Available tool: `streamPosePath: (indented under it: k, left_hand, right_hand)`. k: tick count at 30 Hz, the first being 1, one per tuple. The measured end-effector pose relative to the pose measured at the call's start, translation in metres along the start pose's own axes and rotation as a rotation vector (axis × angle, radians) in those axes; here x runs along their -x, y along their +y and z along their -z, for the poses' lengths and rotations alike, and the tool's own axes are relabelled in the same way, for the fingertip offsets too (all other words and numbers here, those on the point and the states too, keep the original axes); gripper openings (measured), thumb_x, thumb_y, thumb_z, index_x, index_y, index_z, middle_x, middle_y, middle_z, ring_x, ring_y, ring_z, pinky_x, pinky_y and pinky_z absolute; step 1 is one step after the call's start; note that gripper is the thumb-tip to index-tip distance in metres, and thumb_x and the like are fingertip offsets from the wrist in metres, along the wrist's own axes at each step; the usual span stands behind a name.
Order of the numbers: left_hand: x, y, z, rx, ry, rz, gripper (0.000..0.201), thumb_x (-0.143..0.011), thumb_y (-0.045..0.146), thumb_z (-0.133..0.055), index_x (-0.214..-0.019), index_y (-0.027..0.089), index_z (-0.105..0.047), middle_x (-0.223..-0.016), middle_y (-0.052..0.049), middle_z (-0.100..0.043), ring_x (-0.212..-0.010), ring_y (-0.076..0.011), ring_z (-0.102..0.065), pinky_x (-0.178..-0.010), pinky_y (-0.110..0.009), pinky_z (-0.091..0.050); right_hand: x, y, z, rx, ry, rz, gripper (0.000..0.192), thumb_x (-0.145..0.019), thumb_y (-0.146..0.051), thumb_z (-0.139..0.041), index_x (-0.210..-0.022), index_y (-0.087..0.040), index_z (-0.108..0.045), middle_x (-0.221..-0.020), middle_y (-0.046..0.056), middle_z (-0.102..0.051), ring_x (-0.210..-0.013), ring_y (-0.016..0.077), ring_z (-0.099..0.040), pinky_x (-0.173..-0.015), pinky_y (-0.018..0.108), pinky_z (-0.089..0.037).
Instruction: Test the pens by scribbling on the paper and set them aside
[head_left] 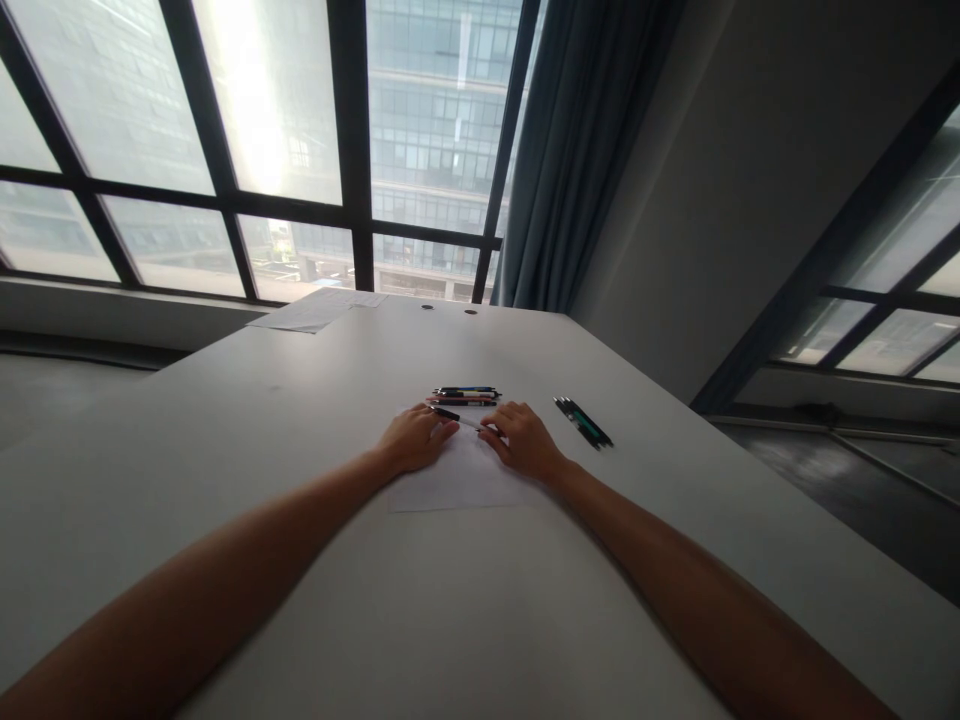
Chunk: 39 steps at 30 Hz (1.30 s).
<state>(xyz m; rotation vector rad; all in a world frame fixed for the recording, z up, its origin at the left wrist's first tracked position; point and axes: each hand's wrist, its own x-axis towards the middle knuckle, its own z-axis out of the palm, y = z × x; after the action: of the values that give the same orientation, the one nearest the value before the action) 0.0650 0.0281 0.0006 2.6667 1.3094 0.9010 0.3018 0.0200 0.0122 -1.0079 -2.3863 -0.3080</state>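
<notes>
A pen with a black end and a pale barrel spans the gap between my two hands, slightly tilted. My left hand is closed at its black end, thumb below and fingers above. At the opposite end, my right hand has its fingers bent in a pinch around the dark tip. A white sheet of paper lies flat under both hands. Just beyond them, several pens lie side by side in a row, mostly dark, one reddish. Small details of the pen are too fine to make out.
Several dark and green pens lie slanted to the right of my right hand. Loose papers rest at the far left of the white table. Two round discs sit near the far edge. A blue curtain hangs behind.
</notes>
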Motion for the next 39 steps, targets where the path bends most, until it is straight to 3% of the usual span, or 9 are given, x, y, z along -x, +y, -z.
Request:
streamPosePath:
  k: [3, 7, 12, 16, 20, 24, 29, 33, 39]
  left_hand:
    - [0.000, -0.002, -0.001, 0.075, 0.057, 0.010, 0.039, -0.098, 0.040, -0.037, -0.116, 0.019, -0.065, -0.121, -0.010, -0.067, -0.117, -0.0249, -0.059, -0.101, -0.042, -0.047]
    - [0.001, 0.002, 0.002, 0.175, 0.169, -0.088, 0.039, -0.099, 0.037, -0.035, -0.128, 0.020, -0.055, -0.128, -0.010, -0.063, -0.120, -0.0231, -0.056, -0.104, -0.043, -0.044]
    - [0.002, 0.009, 0.009, 0.181, 0.371, -0.194, 0.032, -0.100, 0.028, -0.033, -0.122, 0.019, -0.054, -0.123, -0.011, -0.064, -0.118, -0.0201, -0.056, -0.104, -0.040, -0.042]
    - [0.002, 0.007, 0.006, 0.028, 0.259, -0.206, 0.030, -0.100, 0.031, -0.036, -0.116, 0.020, -0.058, -0.107, -0.010, -0.069, -0.104, -0.0215, -0.063, -0.095, -0.039, -0.048]
    - [0.002, 0.004, 0.000, -0.112, 0.144, -0.235, 0.035, -0.100, 0.038, -0.039, -0.123, 0.024, -0.060, -0.098, -0.008, -0.069, -0.101, -0.0226, -0.064, -0.088, -0.036, -0.050]
    - [0.002, 0.003, -0.003, -0.166, 0.083, -0.249, 0.038, -0.100, 0.039, -0.037, -0.130, 0.026, -0.057, -0.089, -0.006, -0.067, -0.083, -0.0192, -0.065, -0.077, -0.031, -0.052]
    - [0.003, 0.006, -0.007, -0.203, 0.067, -0.292, 0.039, -0.100, 0.040, -0.038, -0.130, 0.023, -0.057, -0.090, -0.007, -0.068, -0.082, -0.0187, -0.065, -0.074, -0.030, -0.052]
    - [0.003, 0.007, -0.008, -0.193, 0.137, -0.277, 0.034, -0.100, 0.036, -0.041, -0.124, 0.021, -0.059, -0.099, -0.008, -0.070, -0.088, -0.0202, -0.067, -0.081, -0.034, -0.054]
    - [0.003, 0.001, -0.005, -0.156, 0.203, -0.135, 0.028, -0.098, 0.033, -0.044, -0.116, 0.022, -0.062, -0.112, -0.008, -0.070, -0.106, -0.0222, -0.065, -0.087, -0.035, -0.054]
  right_hand:
    - [0.000, -0.003, 0.000, 0.006, 0.010, 0.036, 0.025, -0.097, -0.039, -0.049, -0.094, -0.019, -0.064, -0.086, 0.008, -0.065, -0.087, 0.0224, -0.056, -0.078, 0.035, -0.036]
    - [0.000, -0.003, 0.001, 0.013, 0.049, 0.036, 0.027, -0.097, -0.041, -0.047, -0.099, -0.019, -0.063, -0.086, 0.008, -0.065, -0.086, 0.0229, -0.056, -0.078, 0.036, -0.036]
    - [0.004, 0.003, -0.001, -0.015, 0.084, -0.095, 0.030, -0.093, -0.036, -0.055, -0.116, -0.018, -0.058, -0.092, 0.008, -0.066, -0.088, 0.0242, -0.057, -0.082, 0.038, -0.038]
    - [0.006, 0.007, -0.003, -0.024, 0.083, -0.146, 0.024, -0.093, -0.030, -0.054, -0.113, -0.018, -0.059, -0.093, 0.008, -0.066, -0.090, 0.0239, -0.058, -0.084, 0.038, -0.038]
    - [0.004, 0.002, 0.000, -0.039, 0.061, -0.037, 0.027, -0.094, -0.036, -0.053, -0.111, -0.017, -0.061, -0.092, 0.008, -0.067, -0.090, 0.0240, -0.058, -0.083, 0.038, -0.039]
    - [-0.001, -0.010, 0.003, -0.048, 0.022, 0.077, 0.032, -0.096, -0.044, -0.049, -0.108, -0.018, -0.062, -0.091, 0.008, -0.067, -0.089, 0.0230, -0.058, -0.083, 0.037, -0.039]
    - [-0.003, -0.015, 0.001, -0.037, 0.008, 0.121, 0.034, -0.100, -0.040, -0.040, -0.093, -0.018, -0.064, -0.086, 0.009, -0.067, -0.083, 0.0210, -0.057, -0.078, 0.035, -0.037]
    - [0.002, 0.002, -0.007, -0.103, 0.114, -0.049, 0.041, -0.101, -0.044, -0.034, -0.089, -0.018, -0.064, -0.085, 0.008, -0.068, -0.080, 0.0205, -0.057, -0.078, 0.034, -0.036]
    - [0.009, 0.027, -0.008, -0.274, 0.231, -0.436, 0.059, -0.097, -0.059, -0.025, -0.061, -0.020, -0.051, -0.065, 0.005, -0.060, -0.066, 0.0184, -0.054, -0.066, 0.030, -0.037]
